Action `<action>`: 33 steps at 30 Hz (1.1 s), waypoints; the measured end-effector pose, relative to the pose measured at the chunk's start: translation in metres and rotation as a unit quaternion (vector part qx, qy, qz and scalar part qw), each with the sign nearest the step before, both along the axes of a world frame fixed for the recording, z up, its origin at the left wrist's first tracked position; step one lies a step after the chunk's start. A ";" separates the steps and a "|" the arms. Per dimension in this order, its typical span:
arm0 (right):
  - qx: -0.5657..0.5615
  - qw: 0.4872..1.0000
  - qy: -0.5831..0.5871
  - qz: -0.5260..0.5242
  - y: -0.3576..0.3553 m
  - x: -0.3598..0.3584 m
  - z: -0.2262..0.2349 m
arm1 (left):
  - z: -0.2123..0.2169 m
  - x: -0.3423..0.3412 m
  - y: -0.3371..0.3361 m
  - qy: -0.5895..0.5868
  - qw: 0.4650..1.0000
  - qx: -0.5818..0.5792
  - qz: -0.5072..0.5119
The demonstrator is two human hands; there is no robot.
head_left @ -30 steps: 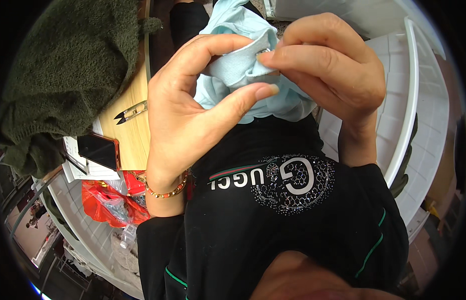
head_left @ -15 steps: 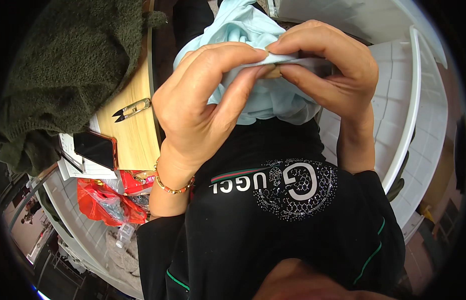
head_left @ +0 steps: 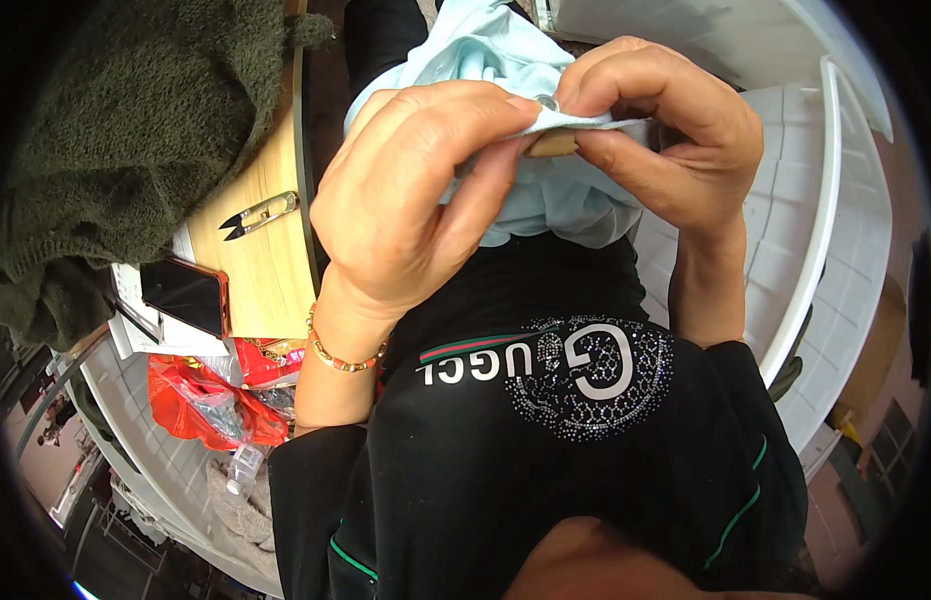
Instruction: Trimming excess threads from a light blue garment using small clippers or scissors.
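A light blue garment (head_left: 545, 195) is bunched up in front of my chest. My left hand (head_left: 415, 200) and my right hand (head_left: 665, 130) both pinch a flat edge of this garment between thumb and fingers, fingertips meeting at the top middle. A small round silvery piece (head_left: 547, 102), perhaps a snap or button, shows where the fingertips meet. A beaded bracelet (head_left: 343, 355) circles my left wrist. My black top with a sparkly print (head_left: 585, 390) fills the lower middle.
A wooden table (head_left: 255, 270) at the left carries small thread snips (head_left: 257, 214), a dark phone (head_left: 185, 292) and a dark green fuzzy knit (head_left: 115, 130). A red plastic bag (head_left: 200, 400) lies below it. White crates (head_left: 815, 250) stand at the right.
My hands have drawn the garment's edge flatter and higher, with the fingertips closing together on it. The left hand has turned so its back faces me more.
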State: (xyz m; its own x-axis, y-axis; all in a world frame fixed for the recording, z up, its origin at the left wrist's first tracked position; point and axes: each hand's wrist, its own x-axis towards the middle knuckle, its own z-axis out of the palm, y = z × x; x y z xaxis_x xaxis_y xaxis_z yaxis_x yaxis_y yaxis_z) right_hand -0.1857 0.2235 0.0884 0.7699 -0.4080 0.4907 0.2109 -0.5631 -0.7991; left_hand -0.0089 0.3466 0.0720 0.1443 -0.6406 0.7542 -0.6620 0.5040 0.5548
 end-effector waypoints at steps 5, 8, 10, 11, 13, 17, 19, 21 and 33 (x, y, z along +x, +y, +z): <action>-0.061 0.998 0.018 0.005 0.001 -0.004 0.009 | -0.002 -0.004 -0.004 -0.103 0.991 -0.057 0.062; 0.083 0.989 0.106 -0.053 0.003 -0.014 0.020 | -0.006 0.005 -0.010 -0.177 0.974 -0.110 0.091; 0.106 0.982 0.132 -0.080 -0.011 -0.026 0.008 | -0.004 0.012 -0.010 -0.175 0.972 -0.127 0.093; 0.061 0.984 0.159 -0.045 -0.027 -0.037 -0.003 | 0.000 0.014 -0.008 -0.176 0.972 -0.126 0.091; 0.027 0.979 0.200 -0.021 -0.037 -0.061 -0.007 | 0.014 0.014 0.000 -0.166 0.985 0.007 0.033; 0.179 0.963 0.168 -0.111 -0.044 -0.086 -0.012 | 0.012 0.021 0.004 -0.121 0.974 0.192 0.015; 0.199 0.961 0.129 -0.139 -0.053 -0.095 -0.023 | 0.010 0.034 0.008 -0.125 0.964 0.235 0.008; 0.195 0.960 0.115 -0.165 -0.061 -0.097 -0.029 | 0.009 0.043 0.008 -0.096 0.952 0.291 0.000; 0.016 0.984 -0.022 -0.179 -0.051 -0.098 -0.007 | 0.029 0.030 0.006 0.303 0.877 0.337 -0.162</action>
